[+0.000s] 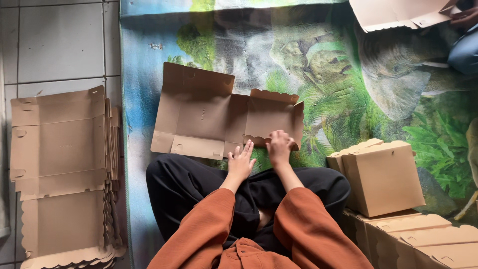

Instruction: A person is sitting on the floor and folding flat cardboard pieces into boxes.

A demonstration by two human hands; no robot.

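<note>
Far to the left, on the white tiled floor (59, 45), we saw a stack of flat cardboard blanks (62, 174) with scalloped edges, well apart from the hands. Next to it began the printed mat (323, 65), green and blue with animals and foliage, where the person sat cross-legged in black trousers and rust-coloured sleeves.

On the mat, just ahead of the knees, lay the unfolded cardboard box (219, 117), its inner side up, with several flaps partly raised. The left hand (241, 163) rested flat near the box's near edge, fingers spread and straight, closed on nothing. Just beside it, the right hand (280, 148) pressed on the near scalloped flap at the box's right end; its fingers were bent over the edge, but we could not tell whether they truly pinched the flap or only pushed on it.

Further right stood an assembled brown box (383, 177), with more finished boxes (423, 241) below it. In the top right corner another person's hand (465, 17) held a separate cardboard piece (398, 12).
</note>
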